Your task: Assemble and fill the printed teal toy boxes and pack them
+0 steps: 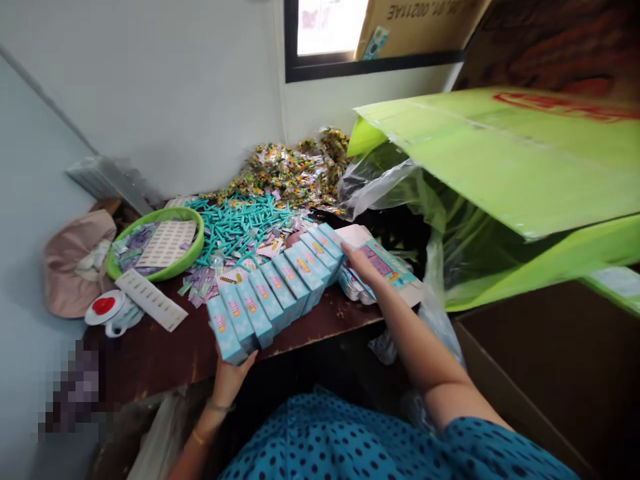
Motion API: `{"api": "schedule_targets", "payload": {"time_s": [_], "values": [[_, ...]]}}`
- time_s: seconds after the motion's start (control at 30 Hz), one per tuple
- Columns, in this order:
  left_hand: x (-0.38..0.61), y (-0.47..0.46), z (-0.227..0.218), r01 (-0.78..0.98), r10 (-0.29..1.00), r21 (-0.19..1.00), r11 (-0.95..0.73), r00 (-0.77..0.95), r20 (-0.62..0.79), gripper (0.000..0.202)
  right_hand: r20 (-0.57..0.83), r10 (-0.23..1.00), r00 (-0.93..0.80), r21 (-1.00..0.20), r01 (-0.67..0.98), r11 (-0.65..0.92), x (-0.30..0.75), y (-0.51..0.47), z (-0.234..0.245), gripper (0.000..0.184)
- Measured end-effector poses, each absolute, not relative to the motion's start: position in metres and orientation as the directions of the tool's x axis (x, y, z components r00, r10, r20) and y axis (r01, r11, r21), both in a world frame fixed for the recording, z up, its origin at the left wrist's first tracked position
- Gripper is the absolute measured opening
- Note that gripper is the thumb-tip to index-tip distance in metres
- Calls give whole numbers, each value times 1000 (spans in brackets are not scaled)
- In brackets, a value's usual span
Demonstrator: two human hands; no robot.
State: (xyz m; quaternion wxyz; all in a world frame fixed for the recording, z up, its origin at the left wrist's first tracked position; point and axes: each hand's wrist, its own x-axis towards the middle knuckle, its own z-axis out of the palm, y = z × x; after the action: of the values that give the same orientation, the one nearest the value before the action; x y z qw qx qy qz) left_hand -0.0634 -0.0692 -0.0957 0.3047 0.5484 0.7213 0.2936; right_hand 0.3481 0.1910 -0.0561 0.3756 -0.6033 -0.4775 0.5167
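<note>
- Our left hand [231,377], palm up, cups the near end of the row of blue boxes [277,287] on the bench [165,350].
- Our right hand [361,265], arm stretched forward, presses flat against the far end, fingers open.

Printed upside down on the brown cardboard box [420,20] at the top edge by the window — characters that look like "0021AE", with the start cut off by the frame. Red lettering on the flap of the green carton [500,160], far right — too blurred and foreshortened to read. Small pink and yellow labels on the row of light-blue boxes [280,287] on the counter — too small to make out. Rows of tiny marks on the sticker sheet [167,243] in the green bowl — illegible.
</note>
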Motion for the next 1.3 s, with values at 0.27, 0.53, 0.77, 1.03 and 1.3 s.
{"api": "schedule_targets", "payload": {"time_s": [0.27, 0.53, 0.77, 1.03, 1.3], "values": [[-104, -80, -91, 678, 981, 709, 193, -106, -165, 41, -55, 998, -7, -966, 254, -51, 347, 150, -47, 71], [-61, -69, -93, 545, 972, 822, 166, -231, -43, 41, -98, 986, 134, -970, 208, -124, 346, 142, -37, 70], [-105, -84, -79, 586, 977, 781, 213, -130, -169, 31, -63, 981, 184, -940, 319, -120, 352, 137, -52, 84], [-81, -82, -67, 554, 974, 808, 200, -202, -102, 32, 393, 899, 193, -814, 527, 243, 322, 96, -4, 60], [-100, -81, -56, 504, 973, 833, 231, -134, -189, 30, 317, 857, -406, -370, 779, 506, 273, 42, 5, 54]]}}
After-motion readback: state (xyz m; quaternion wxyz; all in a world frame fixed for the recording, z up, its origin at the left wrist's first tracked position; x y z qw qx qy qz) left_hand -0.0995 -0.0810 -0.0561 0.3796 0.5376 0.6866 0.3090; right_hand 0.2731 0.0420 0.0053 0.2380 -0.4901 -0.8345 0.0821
